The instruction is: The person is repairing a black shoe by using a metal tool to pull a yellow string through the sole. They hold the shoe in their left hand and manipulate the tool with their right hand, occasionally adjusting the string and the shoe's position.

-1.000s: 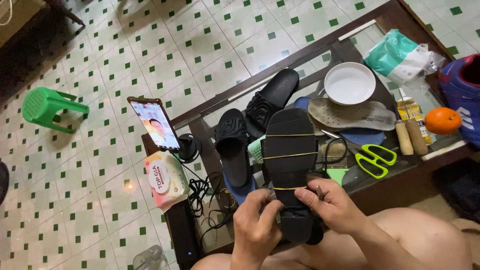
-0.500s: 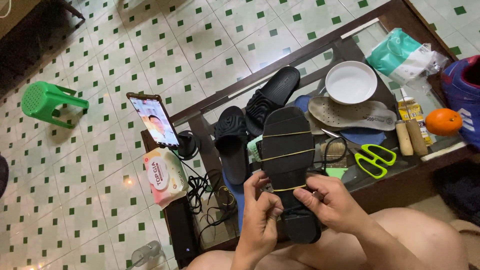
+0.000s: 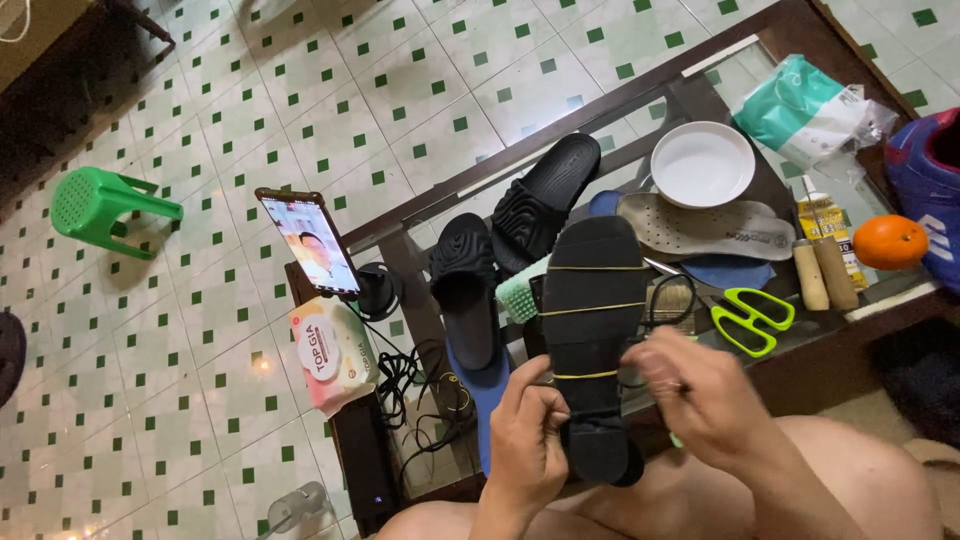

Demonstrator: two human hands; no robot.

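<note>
A black shoe sole (image 3: pixel 590 330) stands tilted over my lap, sole side up, with three yellow rubber bands stretched across it. My left hand (image 3: pixel 527 440) grips its lower left edge near the lowest band. At the sole's right edge my right hand (image 3: pixel 690 392) is blurred, fingers curled and touching it about the same band.
On the glass table (image 3: pixel 700 70) lie two black slides (image 3: pixel 500 250), a white bowl (image 3: pixel 703 164), a grey insole (image 3: pixel 705 227), green scissors (image 3: pixel 752 315), an orange (image 3: pixel 890 241) and a teal packet (image 3: pixel 805 105). A phone (image 3: pixel 306 243) on a stand, wipes (image 3: pixel 331 352), cables and a green stool (image 3: pixel 95 208) are at the left.
The sole has shifted a little. My right hand has moved from the sole's lower middle out to its right edge, and my left hand has slid slightly lower.
</note>
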